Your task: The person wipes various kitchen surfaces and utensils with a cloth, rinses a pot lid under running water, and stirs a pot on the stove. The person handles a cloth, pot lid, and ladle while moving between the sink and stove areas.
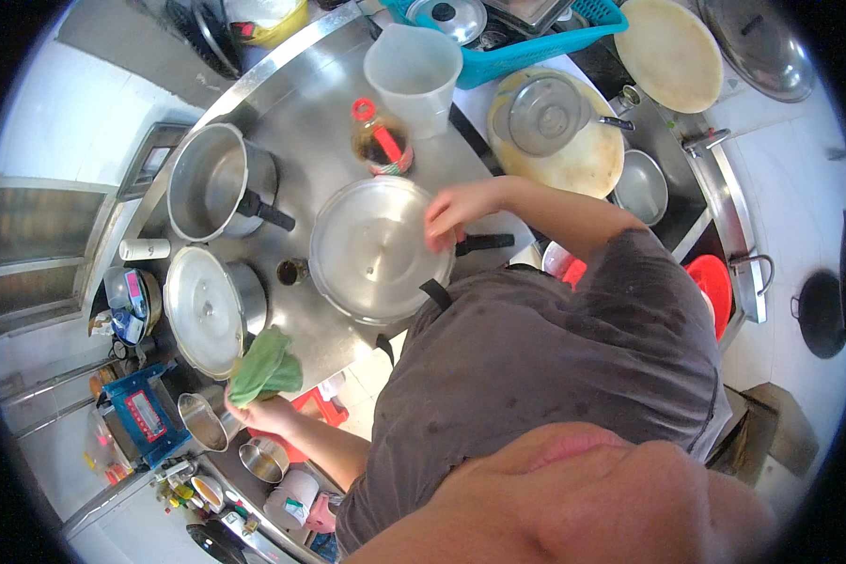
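Observation:
My left hand (264, 414) grips a folded green cloth (266, 366), held up beside the table's near left edge. Close above the cloth stands a lidded metal pot (201, 310). My right hand (455, 210) is over the right rim of a pressure cooker lid (366, 247), fingers bunched and partly blurred; whether they touch the lid or pinch something is hard to tell. A black handle (486, 244) sticks out just beside those fingers. Beyond the lid stands a plastic bottle (381, 141) of dark liquid with a red cap. A small dark cup (292, 271) is left of the lid.
On the steel table (310, 92) are an uncovered pressure cooker pot (211, 183) and a translucent plastic jug (414, 70). A teal basket (536, 58) stands at the back. To the right are a round board (585, 166), a metal bowl (640, 187) and a faucet (708, 143).

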Demonstrator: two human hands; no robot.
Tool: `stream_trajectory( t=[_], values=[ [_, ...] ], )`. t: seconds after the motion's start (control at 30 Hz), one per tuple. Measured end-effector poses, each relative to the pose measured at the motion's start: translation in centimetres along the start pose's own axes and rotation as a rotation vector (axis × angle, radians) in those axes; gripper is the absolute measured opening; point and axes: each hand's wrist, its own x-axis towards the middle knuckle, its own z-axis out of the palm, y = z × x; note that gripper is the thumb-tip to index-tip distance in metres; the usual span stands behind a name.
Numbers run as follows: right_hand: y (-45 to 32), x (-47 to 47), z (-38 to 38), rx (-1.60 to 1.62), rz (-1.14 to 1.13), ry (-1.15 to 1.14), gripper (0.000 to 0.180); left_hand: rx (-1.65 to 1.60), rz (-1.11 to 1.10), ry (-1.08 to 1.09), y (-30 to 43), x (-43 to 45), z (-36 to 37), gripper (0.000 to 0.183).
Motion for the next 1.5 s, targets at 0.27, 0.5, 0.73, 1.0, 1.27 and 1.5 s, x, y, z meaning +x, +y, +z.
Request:
stream_trajectory(
  t=[0.27,0.5,0.73,1.0,1.27,1.5],
  values=[
    [10.6,-12.0,-8.6,0.171,0.030,0.226,0.032,-0.687,-0.281,-0.153,5.4,0.3,8.4,0.045],
    [15.5,-10.5,-10.7,0.032,0.058,0.078,0.034,-0.814,-0.480,-0.409,5.9,-4.6,17.1,0.047],
    [15.1,-6.7,-9.8,-0.289,-0.048,0.083,0.033,-0.514,-0.497,-0.096,7.5,-10.3,13.7,0.048],
    [15.6,-2.3,-7.8,-0.617,0.021,0.115,0.051,-0.429,-0.761,0.261,5.6,-16.4,5.3,0.040],
    [15.1,-0.2,-2.3,-0.931,0.145,0.191,0.072,-0.369,-0.955,0.315,-1.5,-19.0,-2.2,0.034],
    [15.9,0.5,2.2,-1.055,0.190,0.398,0.060,-0.434,-1.055,0.277,-7.6,-19.0,-7.6,0.033]
  ],
)
